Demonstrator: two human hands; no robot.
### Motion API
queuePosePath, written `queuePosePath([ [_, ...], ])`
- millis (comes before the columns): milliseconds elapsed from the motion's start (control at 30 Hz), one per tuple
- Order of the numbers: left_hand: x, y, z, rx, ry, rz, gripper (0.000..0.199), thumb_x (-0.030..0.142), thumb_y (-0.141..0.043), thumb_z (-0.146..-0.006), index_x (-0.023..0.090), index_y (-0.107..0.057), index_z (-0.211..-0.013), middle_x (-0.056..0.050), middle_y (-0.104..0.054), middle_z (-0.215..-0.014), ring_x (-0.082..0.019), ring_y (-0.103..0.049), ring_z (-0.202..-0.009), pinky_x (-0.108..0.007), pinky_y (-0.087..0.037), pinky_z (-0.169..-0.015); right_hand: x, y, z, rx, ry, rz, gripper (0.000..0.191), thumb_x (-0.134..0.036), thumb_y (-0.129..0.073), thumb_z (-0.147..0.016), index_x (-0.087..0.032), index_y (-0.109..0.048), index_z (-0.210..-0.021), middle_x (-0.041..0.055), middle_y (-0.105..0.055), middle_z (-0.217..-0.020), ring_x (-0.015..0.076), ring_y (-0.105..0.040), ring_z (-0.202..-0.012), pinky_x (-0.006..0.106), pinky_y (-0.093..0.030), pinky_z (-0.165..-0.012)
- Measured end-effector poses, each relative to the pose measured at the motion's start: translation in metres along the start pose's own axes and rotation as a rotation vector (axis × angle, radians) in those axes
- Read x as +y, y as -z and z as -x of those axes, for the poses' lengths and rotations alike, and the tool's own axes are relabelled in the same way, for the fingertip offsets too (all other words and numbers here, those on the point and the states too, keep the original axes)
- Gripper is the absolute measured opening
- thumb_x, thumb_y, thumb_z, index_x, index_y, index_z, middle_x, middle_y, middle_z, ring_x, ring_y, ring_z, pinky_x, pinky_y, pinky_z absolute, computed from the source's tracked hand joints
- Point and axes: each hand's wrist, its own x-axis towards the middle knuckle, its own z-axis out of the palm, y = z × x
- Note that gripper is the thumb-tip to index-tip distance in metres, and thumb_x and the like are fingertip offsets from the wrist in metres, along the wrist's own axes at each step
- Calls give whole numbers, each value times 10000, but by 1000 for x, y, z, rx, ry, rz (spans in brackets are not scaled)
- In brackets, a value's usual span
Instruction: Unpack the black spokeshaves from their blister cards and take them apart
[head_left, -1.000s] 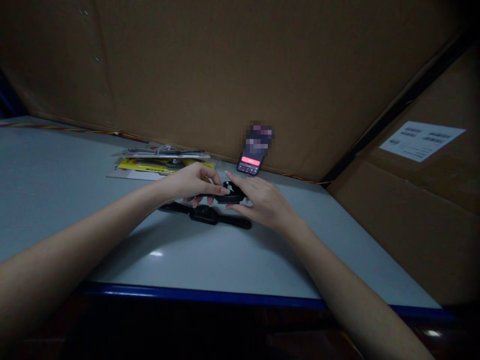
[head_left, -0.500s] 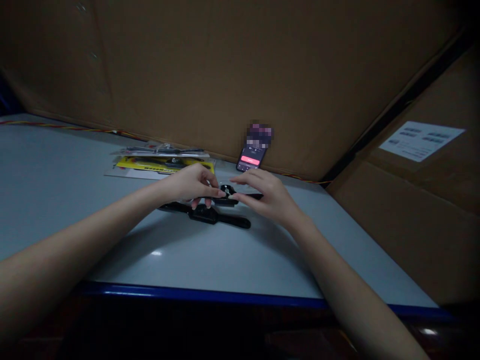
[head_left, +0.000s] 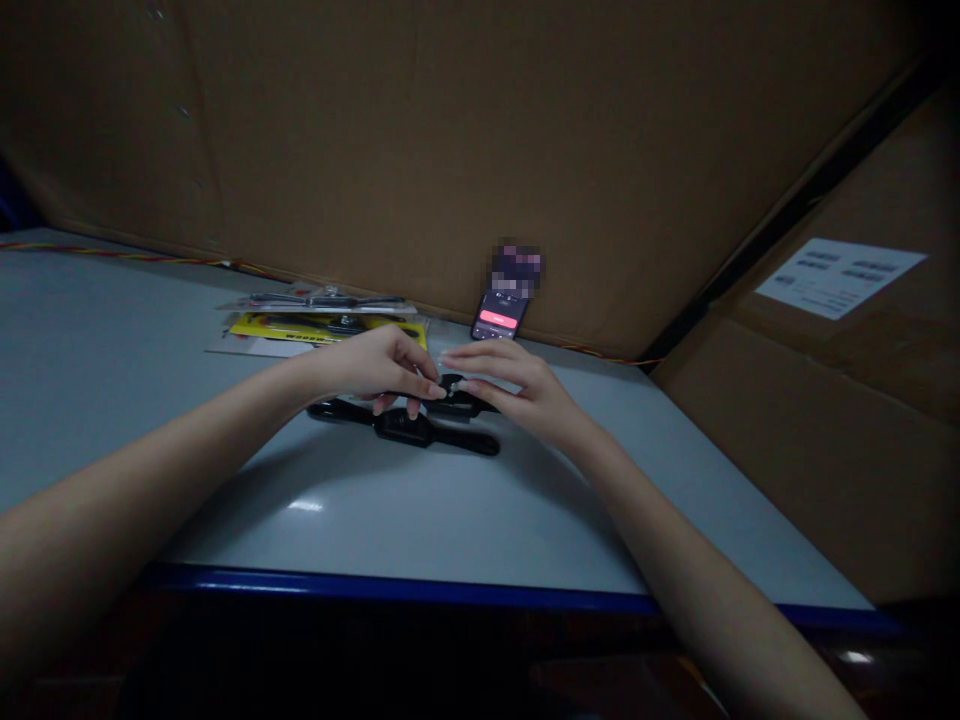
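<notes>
As your left hand [head_left: 379, 365] and right hand [head_left: 517, 385] clamped their fingertips [head_left: 433, 391] on a black smartwatch [head_left: 456, 398], a second smartwatch [head_left: 405, 428] lay just beside them.

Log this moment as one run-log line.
left hand: fingers on upper black handled tool | right hand: fingers on same tool | nearby: lower black handled tool, yellow package, phone
</notes>
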Motion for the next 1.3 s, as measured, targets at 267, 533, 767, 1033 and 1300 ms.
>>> queuePosePath([
  [267, 4, 1, 1, 79, 28, 5, 250, 357, -654, -706, 150, -676, -844, -15, -645, -600, -69, -469, -356, -178, -249, -314, -12, -1, 3, -111, -127, 283, 603, -416, -672, -721, -205, -455, -1242, 101, -602, -1164, 244, -595, -1003, 394, -476, -829],
  [533, 3, 2, -1, 85, 52, 12, 248, 368, -657, -695, 163, -680, -833, -9, -644, -608, -71, -469, -355, -192, -243, -307, -11, -11, 4, -70, -94, 271, 468, -295, -590, -798, -187, -468, -1237, 83, -634, -1138, 210, -621, -960, 339, -490, -793],
  [767, 1, 0, -1, 46, 66, 68, 245, 380, -664, -689, 154, -678, -784, -20, -640, -615, -64, -458, -361, -180, -255, -308, -12, -12, 4, -80, -112, 263, 458, -310, -564, -814, -175, -474, -1242, 98, -619, -1173, 212, -613, -978, 336, -486, -795],
  [1033, 3, -1, 1, 46, 106, 61, 305, 437, -647, -699, 151, -669, -802, -29, -644, -635, -68, -462, -374, -173, -272, -313, -10, -11, 4, -121, -131, 218, 452, -306, -577, -805, -192, -481, -1232, 90, -644, -1116, 210, -614, -956, 329, -477, -777],
  [1300, -1, -2, -1, 26, 122, 42, 307, 448, -666, -678, 148, -668, -745, -22, -623, -617, -64, -456, -386, -164, -263, -314, -11, -9, 4, -147, -129, 181, 488, -343, -574, -810, -224, -449, -1266, 76, -629, -1138, 215, -601, -983, 338, -471, -792],
])
